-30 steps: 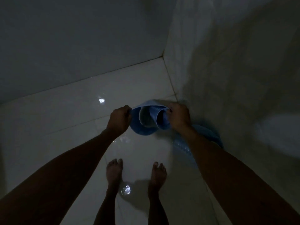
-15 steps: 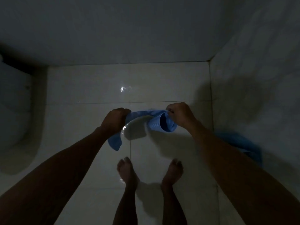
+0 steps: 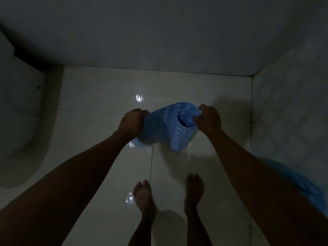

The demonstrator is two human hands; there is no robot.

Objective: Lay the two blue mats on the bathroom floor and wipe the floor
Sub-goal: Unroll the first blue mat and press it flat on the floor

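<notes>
My left hand (image 3: pixel 132 121) and right hand (image 3: pixel 209 121) grip the curled mat (image 3: pixel 159 128); the wet floor (image 3: pixel 106 89) could stop it sticking or slip me.

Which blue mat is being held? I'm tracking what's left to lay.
The rolled blue mat, gripped by the left hand and right hand. The other blue mat lies untouched by the right wall.

Open tiled floor (image 3: pixel 177 89) lies ahead; toilet (image 3: pixel 21 121) crowds the left, wall (image 3: pixel 291 103) closes the right.

Mat (image 3: pixel 165 128) between hands — toilet (image 3: pixel 19 121) left.
</notes>
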